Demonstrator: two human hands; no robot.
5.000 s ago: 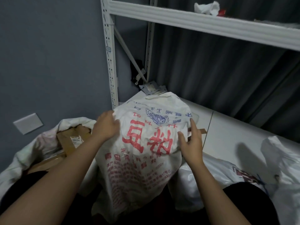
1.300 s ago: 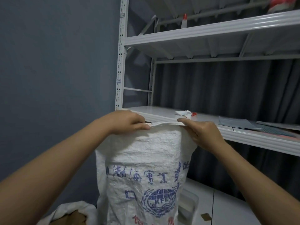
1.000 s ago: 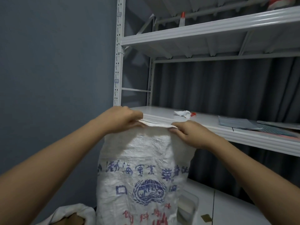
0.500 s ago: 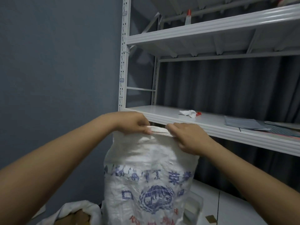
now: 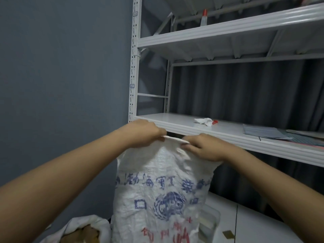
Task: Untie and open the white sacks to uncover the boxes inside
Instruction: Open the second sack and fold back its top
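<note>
A white woven sack [image 5: 163, 190] with blue and red print hangs upright in front of me, held up by its top edge. My left hand [image 5: 145, 133] pinches the left part of that edge. My right hand [image 5: 205, 148] grips the right part, and the fabric bunches beneath it. A short strip of folded edge shows between the two hands. At the bottom left lies another white sack [image 5: 84, 228], pulled open, with brown cardboard [image 5: 82, 236] showing inside. The inside of the held sack is hidden.
A white metal shelving rack stands right behind the sack; its middle shelf [image 5: 228, 135] carries a crumpled white tissue [image 5: 203, 121] and flat grey sheets [image 5: 263, 132]. A blue-grey wall is on the left, a dark curtain behind. A white platform [image 5: 245, 223] lies at lower right.
The sack was lifted from a low, lying position to hang upright. Over the last second my hands have slid closer together along its top edge, gathering the fabric.
</note>
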